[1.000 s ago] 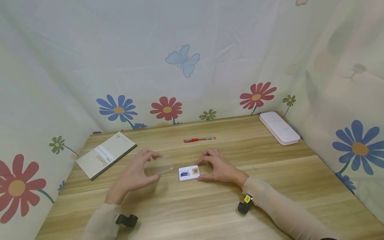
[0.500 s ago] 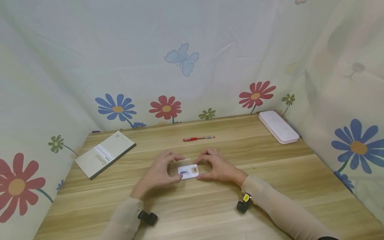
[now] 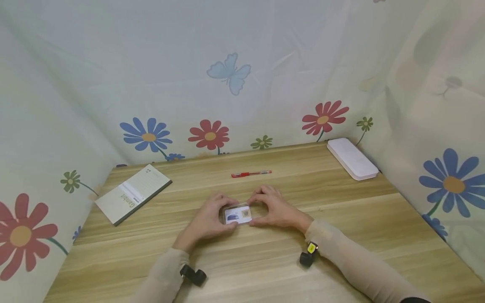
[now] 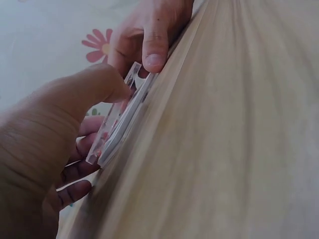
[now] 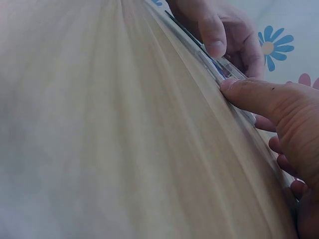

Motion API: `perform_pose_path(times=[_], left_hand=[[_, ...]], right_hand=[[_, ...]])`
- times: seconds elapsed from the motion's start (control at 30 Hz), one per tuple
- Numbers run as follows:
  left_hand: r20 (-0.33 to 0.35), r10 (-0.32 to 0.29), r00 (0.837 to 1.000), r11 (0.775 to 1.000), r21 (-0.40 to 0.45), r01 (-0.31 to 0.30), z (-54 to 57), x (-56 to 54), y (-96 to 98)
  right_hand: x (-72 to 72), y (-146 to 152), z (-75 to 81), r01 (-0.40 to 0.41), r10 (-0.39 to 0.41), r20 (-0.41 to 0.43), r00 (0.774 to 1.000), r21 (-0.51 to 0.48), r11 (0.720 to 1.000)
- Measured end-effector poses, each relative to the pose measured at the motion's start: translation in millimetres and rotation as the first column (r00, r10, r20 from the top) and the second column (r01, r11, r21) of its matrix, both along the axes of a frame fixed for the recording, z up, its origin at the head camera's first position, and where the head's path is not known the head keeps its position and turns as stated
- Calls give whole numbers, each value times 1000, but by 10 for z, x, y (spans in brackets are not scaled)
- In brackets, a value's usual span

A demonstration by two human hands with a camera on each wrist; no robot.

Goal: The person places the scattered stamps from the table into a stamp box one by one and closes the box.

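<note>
A small flat white case [image 4: 123,124] with a printed face showing a dark blue picture and a brown square lies on the wooden table. My left hand [image 3: 213,216] grips a clear plastic cover [image 4: 104,134] by its edges, thumb on the near side and fingers on the far side. In the left wrist view the cover sits just above the white case, roughly parallel to it, with a thin gap at the lower end. At the case's right end, my right hand [image 3: 275,210] pinches it between thumb and fingers.
A red pen [image 3: 251,174] lies beyond the hands. To the left is a notebook [image 3: 132,195] marked "Gambit", set at an angle. A pale pink oblong case [image 3: 352,159] stands at the back right. Flower-printed cloth [image 3: 170,84] encloses the table [image 3: 265,269].
My left hand has carried the clear cover rightward from beside the white case to over it. My right hand has stayed at the case's right end.
</note>
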State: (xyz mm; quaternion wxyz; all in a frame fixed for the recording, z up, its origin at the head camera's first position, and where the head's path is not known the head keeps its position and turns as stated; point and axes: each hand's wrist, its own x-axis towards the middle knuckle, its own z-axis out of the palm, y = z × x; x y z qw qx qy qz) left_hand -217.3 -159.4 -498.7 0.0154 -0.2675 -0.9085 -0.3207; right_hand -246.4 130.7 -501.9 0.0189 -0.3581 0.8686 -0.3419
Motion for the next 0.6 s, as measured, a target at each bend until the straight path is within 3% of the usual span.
perform_pose_path(times=[0.6], left_hand=[[-45,-4,999,1000,-23,3,-69,-7,21]], right_hand=[[-6,7,-2,-10,9,11,1000,33,999]])
